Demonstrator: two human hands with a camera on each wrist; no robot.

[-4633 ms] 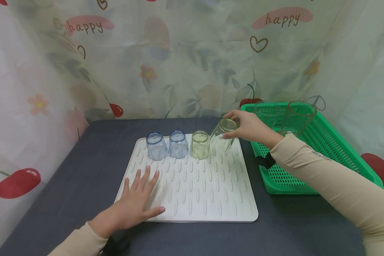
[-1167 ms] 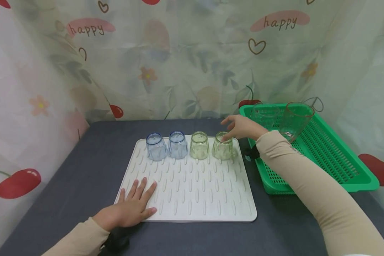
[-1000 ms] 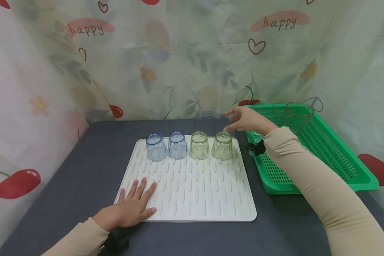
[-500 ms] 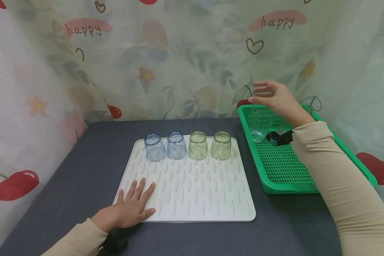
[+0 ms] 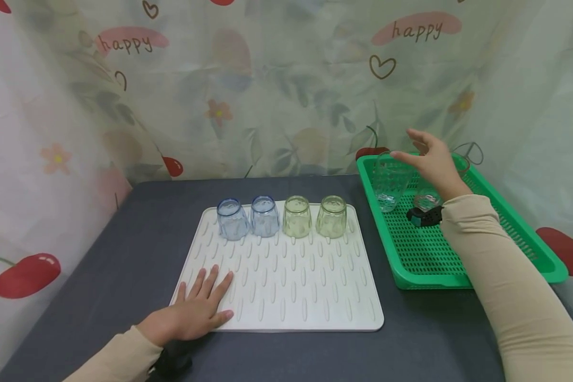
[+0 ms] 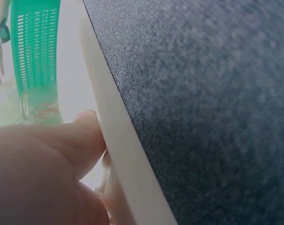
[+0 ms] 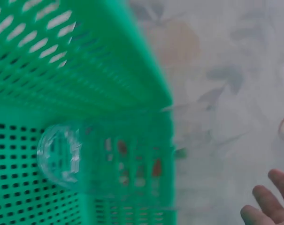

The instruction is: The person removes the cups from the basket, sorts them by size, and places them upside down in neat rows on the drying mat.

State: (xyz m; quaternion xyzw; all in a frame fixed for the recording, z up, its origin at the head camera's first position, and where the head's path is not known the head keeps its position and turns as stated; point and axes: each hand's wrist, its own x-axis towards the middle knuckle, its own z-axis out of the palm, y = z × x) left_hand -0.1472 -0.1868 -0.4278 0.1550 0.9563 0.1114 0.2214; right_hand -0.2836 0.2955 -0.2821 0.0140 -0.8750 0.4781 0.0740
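My left hand [image 5: 193,313] lies with fingers spread on the front left corner of a white ridged mat [image 5: 305,286]; in the left wrist view its thumb [image 6: 88,136] is at the mat's edge. My right hand [image 5: 432,162] is over the back of a green basket [image 5: 396,273], fingers apart and holding nothing. Just left of it stands a clear glass [image 5: 389,183]; another glass [image 5: 427,200], with a reddish rim, is partly hidden behind the hand. Upside down along the mat's far edge stand two blue glasses [image 5: 232,220] and two green glasses [image 5: 331,217].
The basket is on the dark cloth-covered table [image 5: 138,254], right of the mat, with perforated walls and a raised rim. A patterned curtain [image 5: 277,95] hangs behind the table and at both sides.
My right hand has set the second green glass upside down at the row's right end, let go, and moved right and up over the basket. My left hand has settled slightly nearer the front edge.
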